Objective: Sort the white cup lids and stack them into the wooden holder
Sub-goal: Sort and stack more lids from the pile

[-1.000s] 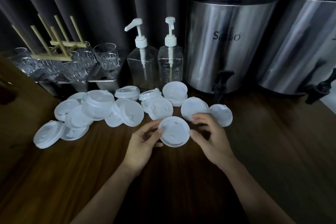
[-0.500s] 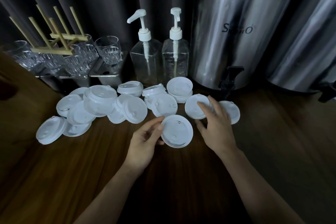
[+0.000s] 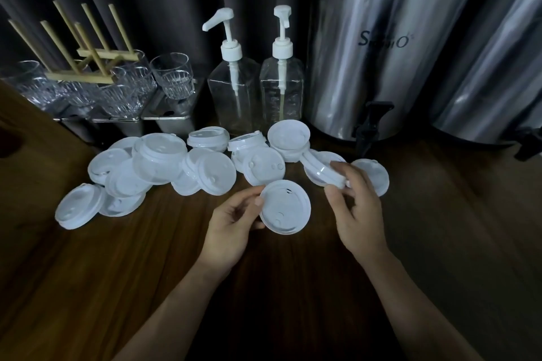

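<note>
The right hand (image 3: 357, 214) has left the first lid (image 3: 286, 208), which both hands shared a second ago, and has gone to the lids just behind it. Half a second ago its fingers lay flat over one of these. Now they are curled round the second lid (image 3: 319, 171) and pinch its near rim between thumb and forefinger, so it tilts up off the table (image 3: 440, 228) with its side wall showing. The left hand (image 3: 231, 223) still grips the first lid alone, thumb on top of its left edge and the other fingers hidden underneath, holding it roughly level at centre frame with its sip hole turned away from the person. The two lids are near each other but apart, the second up and to the right of the first. This looks like the gathering step: one lid is in each hand, probably to be nested before anything goes to the rack. The task is barely begun, since the wooden holder (image 3: 93, 53) in the upper left, propped on the glass tumblers (image 3: 173, 76), carries no lids on its pegs. The loose lids (image 3: 158, 161) lie overlapping across the middle left of the frame, some face up and some face down. One more lid (image 3: 377, 173) lies flat just beyond the right hand's knuckles.
</note>
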{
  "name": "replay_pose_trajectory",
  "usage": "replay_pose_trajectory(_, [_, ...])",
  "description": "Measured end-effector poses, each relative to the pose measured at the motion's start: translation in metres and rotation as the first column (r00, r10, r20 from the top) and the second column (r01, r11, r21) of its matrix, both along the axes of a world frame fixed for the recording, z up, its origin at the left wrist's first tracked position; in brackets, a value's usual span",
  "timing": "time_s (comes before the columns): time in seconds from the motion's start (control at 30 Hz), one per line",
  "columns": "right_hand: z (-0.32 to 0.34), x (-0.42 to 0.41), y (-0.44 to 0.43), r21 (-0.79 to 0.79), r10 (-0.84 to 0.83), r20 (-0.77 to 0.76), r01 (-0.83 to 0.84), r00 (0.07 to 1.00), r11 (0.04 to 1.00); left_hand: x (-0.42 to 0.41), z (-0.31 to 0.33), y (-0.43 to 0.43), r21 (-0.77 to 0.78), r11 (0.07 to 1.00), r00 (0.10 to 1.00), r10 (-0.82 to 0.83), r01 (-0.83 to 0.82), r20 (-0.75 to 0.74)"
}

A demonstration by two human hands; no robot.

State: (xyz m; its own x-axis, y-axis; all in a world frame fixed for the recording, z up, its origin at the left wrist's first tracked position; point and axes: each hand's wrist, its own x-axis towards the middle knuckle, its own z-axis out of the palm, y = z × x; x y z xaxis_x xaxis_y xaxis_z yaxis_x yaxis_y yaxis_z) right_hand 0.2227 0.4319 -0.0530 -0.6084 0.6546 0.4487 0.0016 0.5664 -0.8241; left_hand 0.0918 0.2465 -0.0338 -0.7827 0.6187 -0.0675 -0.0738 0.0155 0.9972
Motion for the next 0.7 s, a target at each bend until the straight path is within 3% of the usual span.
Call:
replay_pose_trajectory(0.07, [0.002, 0.003, -0.007, -0.095, -0.001, -0.024, -0.001, 1.0, 0.995, 0.001, 0.0, 0.002, -0.014, 1.0, 1.0, 0.005, -0.005, 0.001])
replay_pose_trajectory(0.3, [0.005, 0.004, -0.011, -0.119, -0.141, -0.012, 0.138, 0.99, 0.983, 0.003, -0.001, 0.003, -0.044, 0.999, 1.0, -0.014, 0.013, -0.019])
replay_pose_trajectory(0.47, [0.008, 0.007, -0.005, -0.388, -0.253, -0.077, 0.205, 0.964, 0.898, 0.002, -0.002, 0.004, -0.038, 0.999, 1.0, 0.011, -0.012, -0.018])
replay_pose_trajectory(0.57, [0.013, 0.008, -0.005, -0.443, -0.219, -0.117, 0.147, 0.969, 0.884, 0.002, -0.003, 0.006, -0.026, 0.999, 1.0, 0.021, -0.022, -0.014])
replay_pose_trajectory(0.7, [0.01, 0.006, -0.01, -0.372, -0.09, -0.074, 0.056, 0.993, 0.926, 0.003, -0.004, 0.005, -0.007, 1.0, 0.999, -0.03, 0.03, -0.032])
